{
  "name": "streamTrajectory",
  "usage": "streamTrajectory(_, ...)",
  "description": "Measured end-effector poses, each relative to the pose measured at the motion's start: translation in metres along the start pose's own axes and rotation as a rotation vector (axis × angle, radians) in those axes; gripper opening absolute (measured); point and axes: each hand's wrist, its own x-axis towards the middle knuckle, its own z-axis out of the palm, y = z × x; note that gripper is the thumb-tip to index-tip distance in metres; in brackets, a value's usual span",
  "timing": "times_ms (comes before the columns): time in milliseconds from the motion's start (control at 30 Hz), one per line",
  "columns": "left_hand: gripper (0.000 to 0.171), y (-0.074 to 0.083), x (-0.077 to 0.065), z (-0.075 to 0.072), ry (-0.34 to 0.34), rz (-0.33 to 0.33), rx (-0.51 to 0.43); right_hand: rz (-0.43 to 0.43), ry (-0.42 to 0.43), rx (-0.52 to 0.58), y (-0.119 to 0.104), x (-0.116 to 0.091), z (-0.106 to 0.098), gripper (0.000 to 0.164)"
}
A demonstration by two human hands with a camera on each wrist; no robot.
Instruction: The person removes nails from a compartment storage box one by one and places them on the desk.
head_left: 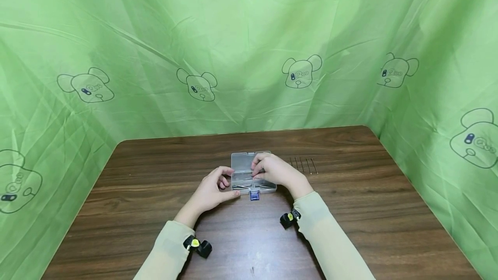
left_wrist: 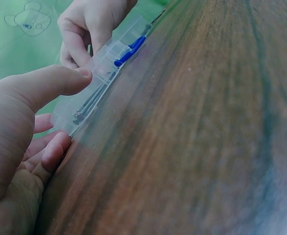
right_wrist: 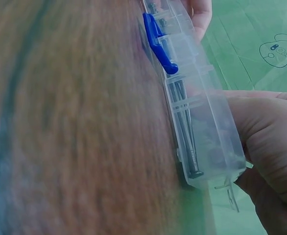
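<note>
A clear plastic compartment box with a blue latch lies with its lid raised toward the back. Several long metal nails lie in its front compartments. My left hand grips the box at its left end, thumb on the front edge and fingers by the side. My right hand reaches over the right part of the box, its fingers bent down into a rear compartment. The fingertips sit beside a thin nail; I cannot tell whether they pinch it.
Several nails stand in a spaced row on the brown wooden table, right of the box. Green cloth printed with bear faces hangs behind and beside the table. Each sleeve carries a small black camera.
</note>
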Motion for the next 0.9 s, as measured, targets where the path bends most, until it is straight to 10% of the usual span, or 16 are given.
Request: streamTrajectory(900, 0.069, 0.0018, -0.0011, 0.0, 0.005, 0.003, 0.011, -0.011, -0.009, 0.061, 0.0031, -0.0008, -0.0037, 0.007)
